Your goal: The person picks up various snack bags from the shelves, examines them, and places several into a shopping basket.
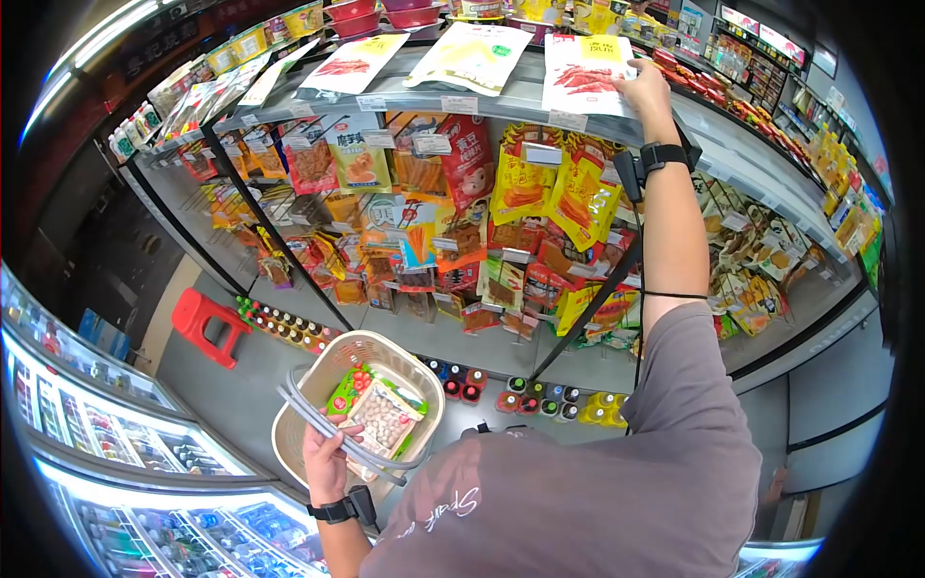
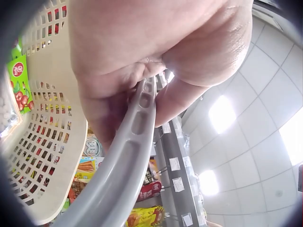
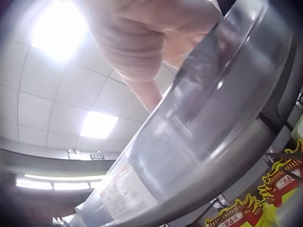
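Observation:
My right hand (image 1: 647, 91) reaches up to the top shelf, at the right edge of a white snack bag (image 1: 583, 82) with a yellow label and a red food picture. Its thumb lies over the bag's front, and its fingers bend at the edge; in the right wrist view the clear shelf lip hides the bag. Low in front of me, my left hand (image 1: 326, 458) grips the grey handles (image 1: 361, 453) of a cream shopping basket (image 1: 289, 433). Inside lie a see-through pack of pale round pieces (image 1: 385, 416) and a green pack with red fruit (image 1: 349, 385).
More white bags (image 1: 470, 56) line the top shelf (image 1: 424, 99). Hanging snack packs (image 1: 525, 183) fill the rack below. Bottles (image 1: 462, 380) stand on the floor along the rack, with a red stool (image 1: 210, 326) at left. Lit coolers (image 1: 173, 501) run along the lower left.

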Tool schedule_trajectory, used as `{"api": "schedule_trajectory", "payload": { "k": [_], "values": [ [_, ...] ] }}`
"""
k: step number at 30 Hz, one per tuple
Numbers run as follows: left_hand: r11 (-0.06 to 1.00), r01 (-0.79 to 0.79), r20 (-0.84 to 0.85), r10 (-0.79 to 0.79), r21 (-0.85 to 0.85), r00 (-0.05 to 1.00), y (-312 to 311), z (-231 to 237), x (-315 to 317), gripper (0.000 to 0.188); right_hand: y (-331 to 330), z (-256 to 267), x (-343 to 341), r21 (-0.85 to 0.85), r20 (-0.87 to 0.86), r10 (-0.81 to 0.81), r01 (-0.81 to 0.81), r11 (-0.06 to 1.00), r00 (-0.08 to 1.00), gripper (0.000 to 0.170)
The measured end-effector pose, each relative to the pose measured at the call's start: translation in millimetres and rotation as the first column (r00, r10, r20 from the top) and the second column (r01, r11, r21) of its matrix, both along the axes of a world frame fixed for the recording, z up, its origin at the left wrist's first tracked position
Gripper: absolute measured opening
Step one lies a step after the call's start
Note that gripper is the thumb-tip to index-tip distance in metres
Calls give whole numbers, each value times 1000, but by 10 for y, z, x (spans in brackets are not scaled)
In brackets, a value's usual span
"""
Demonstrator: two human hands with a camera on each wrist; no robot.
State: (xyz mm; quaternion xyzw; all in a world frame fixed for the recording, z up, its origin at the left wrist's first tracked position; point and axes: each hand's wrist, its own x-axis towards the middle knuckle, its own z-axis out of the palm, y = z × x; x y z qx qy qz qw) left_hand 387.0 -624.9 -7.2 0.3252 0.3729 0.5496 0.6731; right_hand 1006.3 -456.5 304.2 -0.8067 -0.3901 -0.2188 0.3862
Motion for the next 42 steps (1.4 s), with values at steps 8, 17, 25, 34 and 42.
{"api": "schedule_trajectory", "payload": {
  "k": [8,17,25,34,42],
  "values": [
    [998,21,-28,-23,-62,999,77,48,20,59,-219,202,-202,518,289,-83,-83,851,954,33],
    [990,136,-13,-137,-24,991,184,42,-66,50,-1005,-842,-2345,185,17,803,-791,583,596,25],
    [983,182,81,-182,7,980,220,96,-219,49,-843,-3215,-3914,-116,-603,763,-972,205,233,21],
    [976,217,163,-219,34,962,283,-23,-355,51,-803,-4530,-4950,279,-908,317,-960,-24,-272,25],
    [988,148,64,-144,-50,987,179,-173,-729,52,-318,-2863,-4056,-334,-525,819,-941,50,230,24]
  ]
}}
